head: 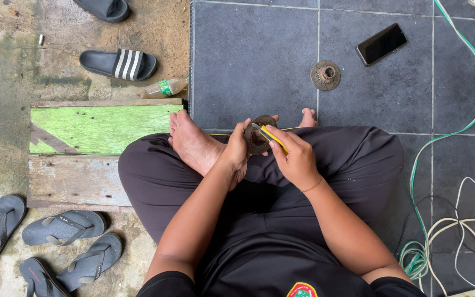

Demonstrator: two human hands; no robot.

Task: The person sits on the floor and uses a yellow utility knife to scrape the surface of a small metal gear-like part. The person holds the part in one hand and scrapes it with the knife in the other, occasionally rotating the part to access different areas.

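My left hand [236, 149] grips a rusty round metal part [258, 135] above my crossed legs; my right hand [294, 157] pinches a yellow utility knife [271, 136] against its face.

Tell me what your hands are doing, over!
Left hand grips rusty round metal part. Right hand holds yellow cutter against it. Nothing in the way.
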